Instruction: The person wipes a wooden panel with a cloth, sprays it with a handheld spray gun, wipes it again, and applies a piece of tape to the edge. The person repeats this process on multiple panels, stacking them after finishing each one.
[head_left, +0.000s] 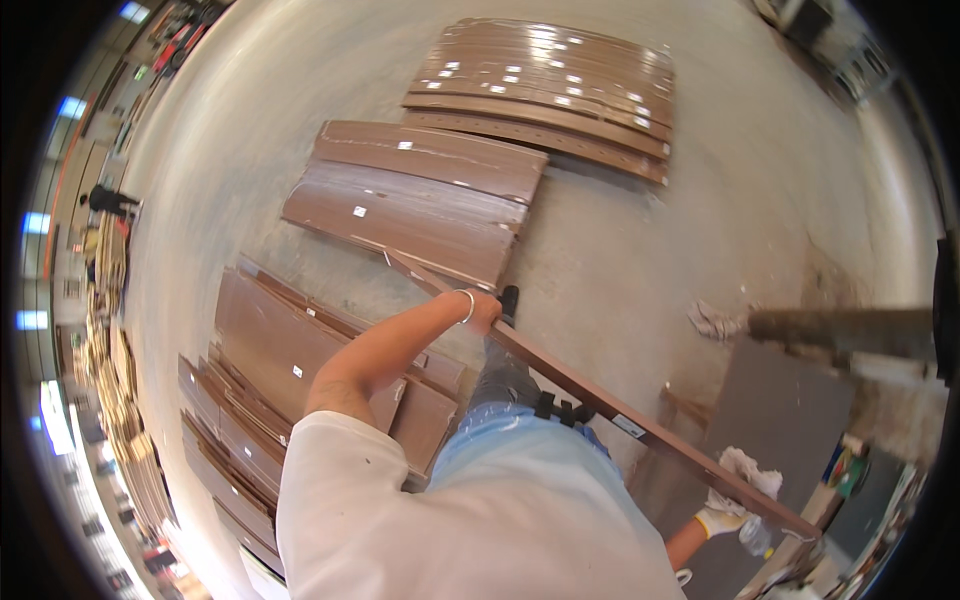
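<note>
My left hand (483,308), bare with a pale band at the wrist, is closed around a long, narrow brown panel (580,388). The panel slants across my front from upper left to lower right, and a small pale label is stuck on it. Near its lower right end is my right hand (720,521) in a white glove with a yellowish cuff. It is closed on a crumpled whitish rag (750,475) that laps over the panel; its fingers are partly hidden. Right beside the glove is a clear plastic bottle (755,540) with a yellow part; whether the hand touches it I cannot tell.
Brown panels lie in stacks on the floor: a wrapped one (545,75) far ahead, another (420,200) nearer, several (290,345) at left. A dark board (785,400) and a thick beam (840,330) are at right. Another rag (715,320) lies on the floor. A person (108,200) stands far left.
</note>
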